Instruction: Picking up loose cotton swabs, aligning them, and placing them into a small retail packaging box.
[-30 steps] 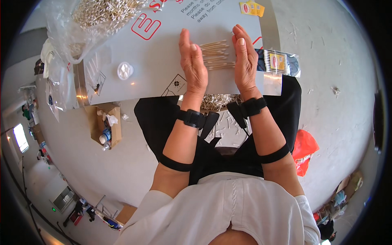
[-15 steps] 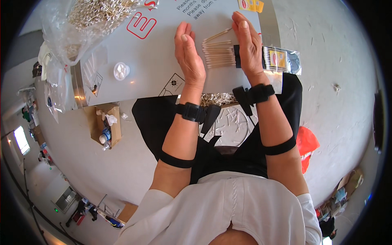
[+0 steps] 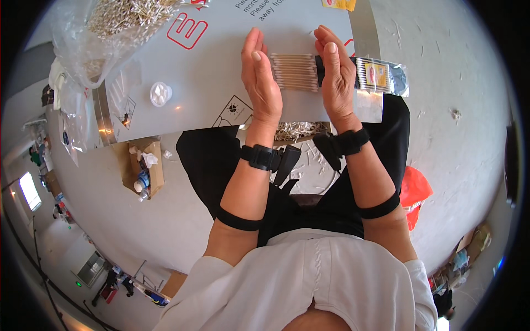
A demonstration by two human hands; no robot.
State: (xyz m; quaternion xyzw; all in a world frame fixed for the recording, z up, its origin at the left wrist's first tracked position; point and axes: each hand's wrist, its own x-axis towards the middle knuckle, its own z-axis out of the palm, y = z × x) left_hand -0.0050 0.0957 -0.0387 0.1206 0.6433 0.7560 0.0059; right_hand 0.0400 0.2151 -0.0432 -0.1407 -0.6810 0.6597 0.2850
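Note:
A row of cotton swabs (image 3: 295, 73) lies side by side on the grey tabletop (image 3: 204, 77), between my two hands. My left hand (image 3: 261, 83) stands on edge at the row's left end, fingers stretched and palm turned inward. On the other end, my right hand (image 3: 339, 80) is held the same way, its fingers extended. Part of a black piece (image 3: 319, 67) shows beside the right fingers; the hand hides the rest of it. Just right of that hand is a clear packet (image 3: 381, 76) of swabs with a yellow label. Neither hand grips anything.
A large clear bag (image 3: 83, 55) of loose swabs (image 3: 127, 15) sits at the far left. Nearer is a small cup (image 3: 160, 94) of white pieces. Yellow packets (image 3: 339, 4) lie at the far right. Below the table's front edge are a swab-filled box (image 3: 301, 130) and a cardboard box (image 3: 157, 171).
The slanted swab at the far side of the row now lies level with the others. My left hand has shifted slightly right, to the swab tips; the right fingers have come slightly nearer.

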